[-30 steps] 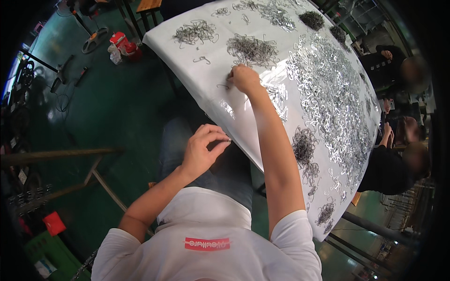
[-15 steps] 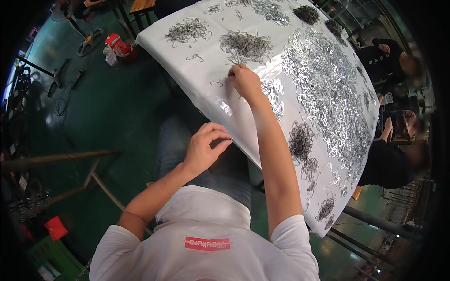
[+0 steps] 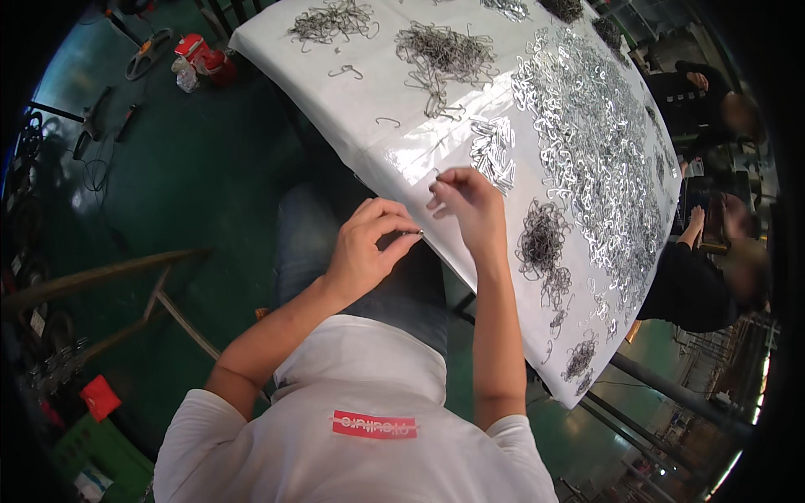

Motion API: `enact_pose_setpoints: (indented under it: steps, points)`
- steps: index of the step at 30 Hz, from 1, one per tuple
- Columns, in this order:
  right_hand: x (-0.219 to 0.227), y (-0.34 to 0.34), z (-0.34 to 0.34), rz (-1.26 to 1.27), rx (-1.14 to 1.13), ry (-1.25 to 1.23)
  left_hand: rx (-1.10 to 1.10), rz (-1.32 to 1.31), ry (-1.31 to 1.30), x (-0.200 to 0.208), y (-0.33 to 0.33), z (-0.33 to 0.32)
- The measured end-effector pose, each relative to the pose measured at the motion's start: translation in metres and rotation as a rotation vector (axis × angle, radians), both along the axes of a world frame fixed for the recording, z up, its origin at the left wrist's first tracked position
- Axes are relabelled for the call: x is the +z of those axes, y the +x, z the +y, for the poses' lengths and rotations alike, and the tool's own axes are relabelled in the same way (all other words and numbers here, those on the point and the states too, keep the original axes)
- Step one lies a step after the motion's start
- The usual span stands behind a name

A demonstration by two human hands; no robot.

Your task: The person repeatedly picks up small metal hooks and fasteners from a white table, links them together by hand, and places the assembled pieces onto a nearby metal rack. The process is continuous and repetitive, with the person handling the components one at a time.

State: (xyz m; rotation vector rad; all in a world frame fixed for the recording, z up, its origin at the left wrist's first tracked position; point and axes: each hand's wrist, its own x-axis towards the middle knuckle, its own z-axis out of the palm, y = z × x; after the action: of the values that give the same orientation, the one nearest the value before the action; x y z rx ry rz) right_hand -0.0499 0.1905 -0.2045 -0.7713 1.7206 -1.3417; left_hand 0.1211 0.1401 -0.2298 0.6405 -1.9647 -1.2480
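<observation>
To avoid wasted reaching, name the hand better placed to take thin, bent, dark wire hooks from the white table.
Probably the right hand: over the table, nearer those hooks. The left hand pinches something small near the table's edge.

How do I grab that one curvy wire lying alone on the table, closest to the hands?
Probably pinch the lone curved wire mid-bend, from above: it looks flat on the table, thin, with nothing touching it.

head view, fisheye | we look steeply down from head height | shirt [image 3: 360, 469] closest to us, along the bottom | left hand [image 3: 366, 250] and right hand [image 3: 475, 210] near the middle, a little farther | table [image 3: 344, 109] stretching off to our upper right | floor [image 3: 189, 184] lower down, on our left
</observation>
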Motion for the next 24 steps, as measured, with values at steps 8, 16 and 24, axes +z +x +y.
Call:
enact_pose_setpoints:
  steps: [8,16,24]
  points:
    - [0.011,0.048,0.057,-0.410,-0.210,-0.116,-0.002,-0.007,-0.025,0.011,-0.002,0.001]
    - [0.000,0.053,0.063,-0.364,-0.306,-0.180,-0.016,-0.023,-0.003,0.013,-0.004,0.006]
    - [-0.008,0.058,0.069,-0.305,-0.388,-0.230,-0.048,-0.046,-0.068,0.006,-0.014,0.010]
